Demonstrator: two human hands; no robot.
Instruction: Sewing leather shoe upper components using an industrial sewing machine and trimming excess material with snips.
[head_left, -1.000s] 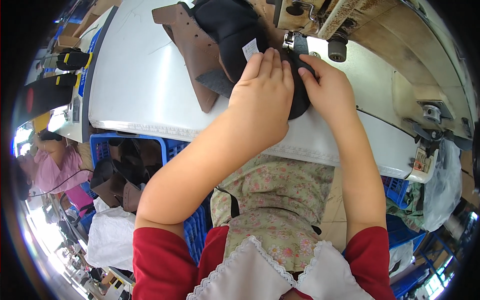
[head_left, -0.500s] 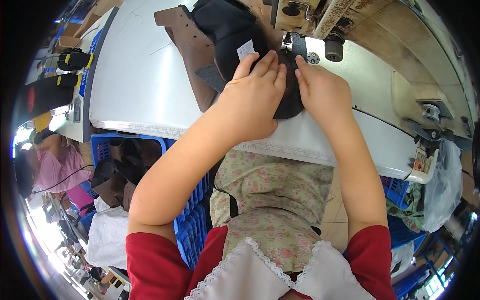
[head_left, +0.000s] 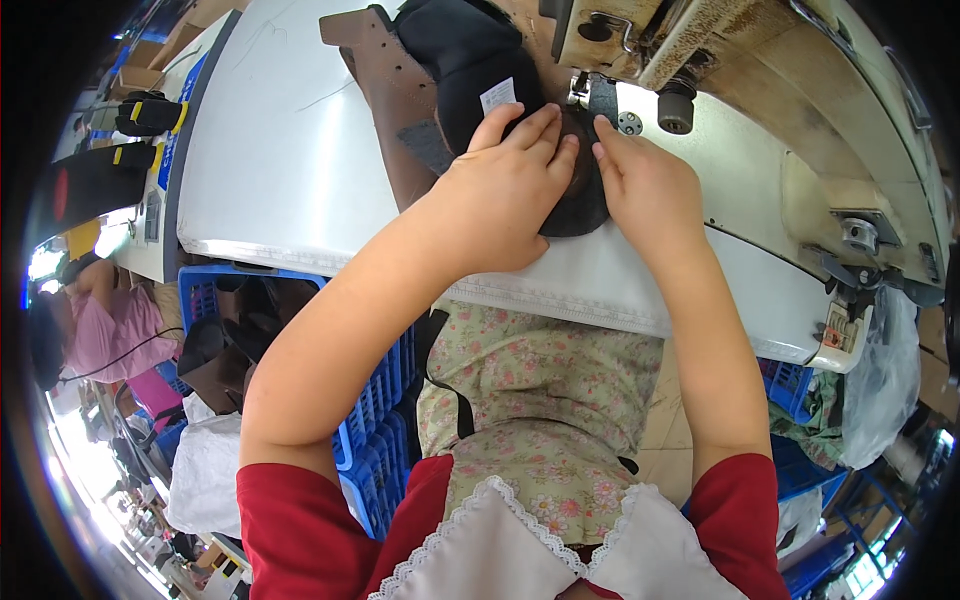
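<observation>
A brown leather shoe upper (head_left: 400,110) with punched eyelet holes and a padded black lining (head_left: 470,70) lies on the sewing machine's bed. A small white label (head_left: 497,95) shows on the lining. My left hand (head_left: 505,190) rests flat on the upper, fingers stretched out over its dark rounded part. My right hand (head_left: 650,185) is closed at that part's right edge, index fingertip and thumb against it. Just beyond my fingers stands the presser foot (head_left: 579,88), with a dark grey strip (head_left: 603,98) beside it. The needle point is too small to make out.
The worn sewing machine head (head_left: 790,90) arches over the far right. A white table (head_left: 280,170) with a ruler along its front edge extends left. Below it, a blue crate (head_left: 200,290) holds dark shoe pieces. Another person in pink (head_left: 115,320) sits at the far left.
The view has shifted slightly. The upper has turned a little, its left flap now nearer my left hand. Both hands keep the same places on it.
</observation>
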